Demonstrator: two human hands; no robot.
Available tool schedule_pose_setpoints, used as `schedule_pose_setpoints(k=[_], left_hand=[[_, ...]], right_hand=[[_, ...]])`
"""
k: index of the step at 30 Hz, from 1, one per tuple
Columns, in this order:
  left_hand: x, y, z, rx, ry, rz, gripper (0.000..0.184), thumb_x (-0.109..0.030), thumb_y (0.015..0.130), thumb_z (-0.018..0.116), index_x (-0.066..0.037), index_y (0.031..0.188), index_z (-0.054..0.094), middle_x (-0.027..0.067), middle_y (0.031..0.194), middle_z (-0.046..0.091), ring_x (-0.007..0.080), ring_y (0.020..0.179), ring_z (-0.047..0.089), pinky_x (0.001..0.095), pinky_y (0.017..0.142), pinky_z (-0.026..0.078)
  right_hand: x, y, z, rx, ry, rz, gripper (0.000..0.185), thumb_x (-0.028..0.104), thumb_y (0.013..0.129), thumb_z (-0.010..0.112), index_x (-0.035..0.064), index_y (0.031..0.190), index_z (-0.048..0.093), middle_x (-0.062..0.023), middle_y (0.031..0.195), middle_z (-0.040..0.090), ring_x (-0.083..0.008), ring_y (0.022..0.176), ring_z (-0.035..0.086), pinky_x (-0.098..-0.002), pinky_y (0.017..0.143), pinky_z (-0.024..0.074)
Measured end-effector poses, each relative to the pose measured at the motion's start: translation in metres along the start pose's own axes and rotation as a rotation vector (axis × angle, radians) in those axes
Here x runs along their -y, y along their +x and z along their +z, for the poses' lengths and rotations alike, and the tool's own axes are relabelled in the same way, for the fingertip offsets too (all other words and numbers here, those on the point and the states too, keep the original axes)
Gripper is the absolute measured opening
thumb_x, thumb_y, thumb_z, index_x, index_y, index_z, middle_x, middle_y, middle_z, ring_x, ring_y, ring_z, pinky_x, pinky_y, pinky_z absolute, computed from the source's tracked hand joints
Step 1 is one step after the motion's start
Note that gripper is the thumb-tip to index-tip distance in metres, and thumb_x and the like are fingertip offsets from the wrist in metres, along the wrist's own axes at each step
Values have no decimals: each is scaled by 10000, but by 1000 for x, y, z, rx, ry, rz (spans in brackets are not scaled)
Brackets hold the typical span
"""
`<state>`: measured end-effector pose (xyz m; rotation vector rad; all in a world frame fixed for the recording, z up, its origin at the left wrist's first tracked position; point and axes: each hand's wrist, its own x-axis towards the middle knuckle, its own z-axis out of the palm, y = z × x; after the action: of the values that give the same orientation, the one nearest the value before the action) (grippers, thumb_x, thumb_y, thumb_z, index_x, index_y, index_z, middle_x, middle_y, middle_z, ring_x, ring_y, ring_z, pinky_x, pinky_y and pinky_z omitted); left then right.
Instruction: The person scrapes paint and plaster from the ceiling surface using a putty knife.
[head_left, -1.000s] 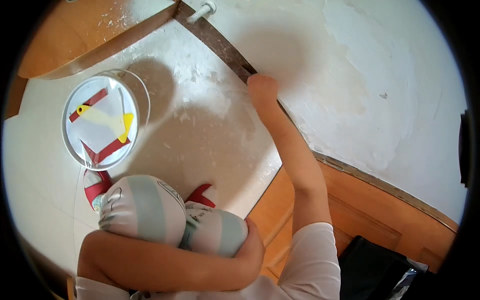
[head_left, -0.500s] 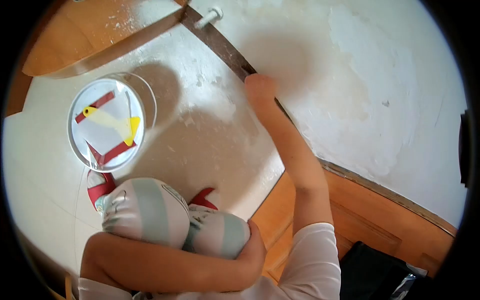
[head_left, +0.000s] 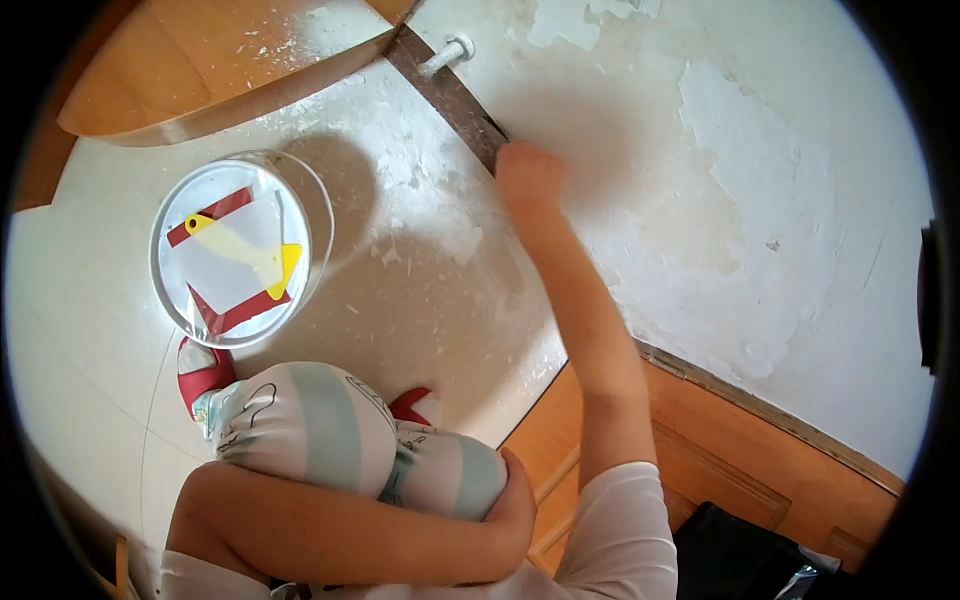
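Observation:
My right hand is closed in a fist against the foot of the wall, at the dark skirting strip. Its fingers are curled out of sight, and whatever they grip is hidden. My left forearm lies across my bent knees in striped trousers. At its end my left hand is wrapped round my right knee, the fingertips hidden behind it. Above the right hand, the whitish wall has patchy, flaked paint.
A white lidded bucket stands on the floor at left, with a yellow-handled scraper on its lid. A white pipe stub juts from the wall. White flakes litter the floor. An orange wooden door and black bag are at lower right.
The view has shifted slightly, so the bucket and pipe sit further right. My right hand has moved a little along the skirting towards the pipe. My left hand stays on the knee.

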<state>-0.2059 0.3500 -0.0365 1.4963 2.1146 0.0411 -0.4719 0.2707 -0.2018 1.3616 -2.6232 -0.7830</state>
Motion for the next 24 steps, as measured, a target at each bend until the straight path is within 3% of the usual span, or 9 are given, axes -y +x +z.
schedule_pose_setpoints(k=[7, 13, 16, 19, 24], left_hand=[[1, -3, 0, 40, -25, -66, 420, -364, 724, 600, -157, 1089, 587, 79, 1131, 529, 314, 1072, 468, 571, 878, 362], [0, -10, -1, 18, 27, -25, 441, -369, 725, 600, -155, 1109, 577, 88, 1149, 521, 324, 1085, 461, 571, 878, 366], [-2, -13, 0, -83, -37, -49, 380, -233, 708, 623, -56, 1044, 622, 110, 1084, 582, 340, 1003, 531, 569, 874, 372], [5, -32, -7, -122, -135, 16, 408, -260, 705, 629, -78, 1069, 613, 107, 1102, 575, 337, 1017, 525, 578, 876, 364], [-11, -25, -4, -91, -44, -25, 435, -302, 712, 621, -98, 1096, 601, 94, 1142, 554, 329, 1042, 512, 595, 876, 348]], right_hand=[[-13, -15, -69, 104, -55, 56, 111, 103, 772, 521, 63, 799, 621, -75, 753, 634, -220, 699, 648, -308, 565, 506], [4, 3, -54, 32, -97, 17, 140, 96, 759, 514, 94, 732, 651, -79, 759, 645, -243, 713, 642, -337, 585, 508], [15, 21, -50, 42, -27, -13, 135, 104, 761, 541, 132, 764, 673, -50, 795, 642, -210, 758, 640, -332, 585, 504], [15, 25, -63, 101, -61, 1, 173, 118, 793, 497, 101, 785, 669, -66, 825, 653, -232, 802, 636, -346, 634, 510], [-3, 8, -72, 101, -154, -44, 176, 131, 798, 498, 123, 803, 674, -61, 837, 653, -215, 817, 633, -334, 642, 503]])
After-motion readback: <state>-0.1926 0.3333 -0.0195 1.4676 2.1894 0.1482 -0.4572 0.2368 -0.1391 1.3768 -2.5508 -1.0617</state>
